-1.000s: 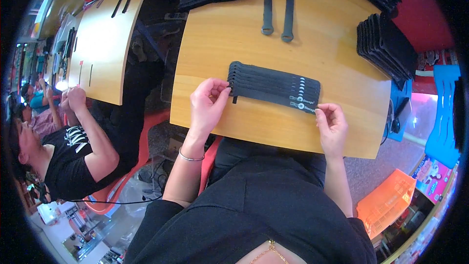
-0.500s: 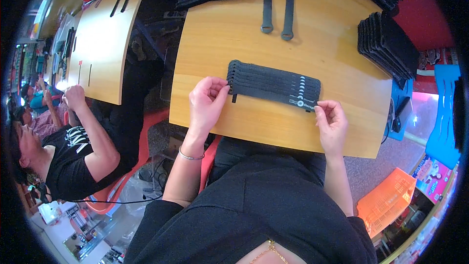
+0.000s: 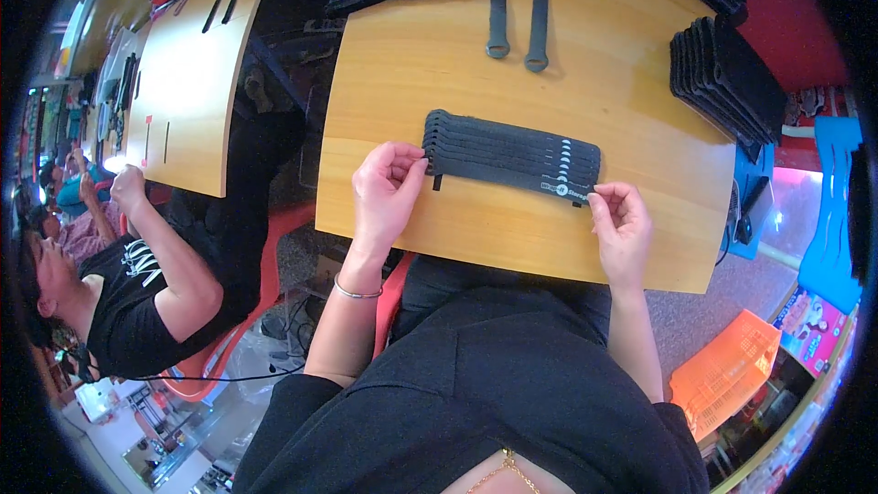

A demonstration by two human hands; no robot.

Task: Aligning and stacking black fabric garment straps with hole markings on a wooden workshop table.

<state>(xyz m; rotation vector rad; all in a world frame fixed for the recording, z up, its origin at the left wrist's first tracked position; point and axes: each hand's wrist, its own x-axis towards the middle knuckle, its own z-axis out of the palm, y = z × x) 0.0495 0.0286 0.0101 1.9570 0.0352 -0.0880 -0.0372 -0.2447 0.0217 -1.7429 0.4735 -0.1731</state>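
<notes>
Both bare forearms rise from below the front edge of the desk (image 3: 393,82), the left forearm (image 3: 346,334) leaning inward and the right forearm (image 3: 633,338) slanting slightly toward the left, with each wrist crossing that edge. Near the front-left corner, the left hand (image 3: 389,187) points its pinched thumb and index finger rightward, its other fingers curled. The right hand (image 3: 622,220), left of the front-right corner, brings thumb and index tips together, its remaining fingers bent.

The front strap (image 3: 494,173) has been drawn closer over the one behind, so one full printed line is shown where two were seen. Below its right end, a small dark tab (image 3: 578,204) has been exposed.
</notes>
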